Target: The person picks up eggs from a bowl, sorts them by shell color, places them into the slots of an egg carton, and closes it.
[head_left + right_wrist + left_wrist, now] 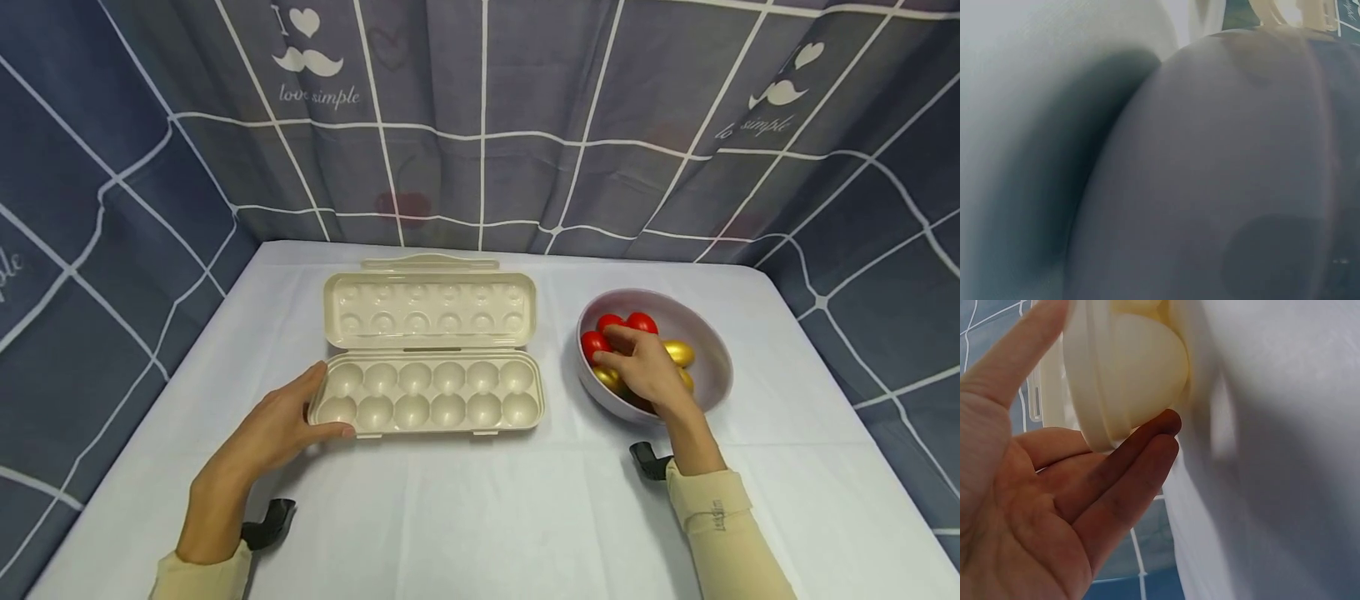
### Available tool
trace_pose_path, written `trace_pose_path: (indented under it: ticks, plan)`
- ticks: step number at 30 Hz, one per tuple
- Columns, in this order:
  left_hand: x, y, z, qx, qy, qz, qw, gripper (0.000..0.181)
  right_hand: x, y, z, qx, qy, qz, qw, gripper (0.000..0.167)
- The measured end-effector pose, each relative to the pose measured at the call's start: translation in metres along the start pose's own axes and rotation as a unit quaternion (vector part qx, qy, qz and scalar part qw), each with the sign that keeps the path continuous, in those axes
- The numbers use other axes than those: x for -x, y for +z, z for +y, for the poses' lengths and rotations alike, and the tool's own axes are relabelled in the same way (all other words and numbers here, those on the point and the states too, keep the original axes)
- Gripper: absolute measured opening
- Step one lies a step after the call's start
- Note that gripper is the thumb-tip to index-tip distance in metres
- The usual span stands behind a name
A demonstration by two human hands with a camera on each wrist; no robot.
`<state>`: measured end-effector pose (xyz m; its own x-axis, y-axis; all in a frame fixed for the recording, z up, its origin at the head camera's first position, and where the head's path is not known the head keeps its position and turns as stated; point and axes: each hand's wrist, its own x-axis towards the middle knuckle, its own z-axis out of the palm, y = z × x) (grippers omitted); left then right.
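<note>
A cream plastic egg box (427, 392) lies with its lid folded back; the cups facing up hold nothing. My left hand (281, 421) holds its left end, thumb along the front edge and fingers at the far corner. In the left wrist view, fingertips (1169, 422) touch the box's rounded underside (1147, 369). My right hand (641, 362) reaches into a mauve bowl (708, 342), where thumb and fingers pinch a red egg (591, 343). Other red eggs (642, 322) and gold eggs (679, 352) lie around it. The right wrist view shows only the bowl's outer wall (1210, 156) up close, not the fingers.
A white cloth (480, 508) covers the table. Dark grey checked curtains (525, 167) hang along the back and both sides. A black wrist mount (268, 525) sits by the left wrist and another black mount (649, 461) by the right.
</note>
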<state>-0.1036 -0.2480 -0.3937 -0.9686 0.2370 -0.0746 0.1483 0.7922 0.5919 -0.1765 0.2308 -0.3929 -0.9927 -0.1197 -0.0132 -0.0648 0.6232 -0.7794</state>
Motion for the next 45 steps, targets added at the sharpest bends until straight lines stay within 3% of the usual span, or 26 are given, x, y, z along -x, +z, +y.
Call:
trace_pose_path:
  ticks: [5, 15, 26, 32, 38, 42, 45]
  plan:
    - [0.0, -0.001, 0.0, 0.002, -0.009, 0.001, 1.0, 0.115, -0.004, 0.001, 0.0, 0.009, 0.012, -0.029, 0.9995, 0.055]
    - [-0.001, 0.001, 0.002, 0.02, -0.016, -0.009, 0.9996, 0.115, -0.002, 0.0, 0.002, -0.02, 0.026, -0.043, 0.9985, 0.053]
    - [0.0, 0.002, 0.0, 0.027, -0.014, -0.008, 0.9995, 0.115, 0.002, 0.001, 0.001, -0.004, 0.039, -0.016, 0.9991, 0.055]
    - [0.0, 0.001, 0.004, 0.042, -0.019, -0.026, 0.9986, 0.115, 0.005, -0.001, -0.002, -0.042, 0.047, 0.05, 0.9968, 0.055]
    - [-0.002, 0.0, 0.005, 0.045, -0.016, -0.032, 0.9983, 0.114, 0.011, 0.003, -0.01, -0.135, 0.052, 0.133, 0.9805, 0.055]
    - [-0.002, 0.001, 0.005, 0.039, -0.02, -0.034, 0.9985, 0.114, 0.013, 0.018, -0.029, -0.214, 0.001, 0.186, 0.9589, 0.047]
    - [-0.001, 0.001, 0.005, 0.033, -0.022, -0.034, 0.9986, 0.114, 0.012, 0.036, -0.05, -0.268, -0.05, 0.19, 0.9431, 0.045]
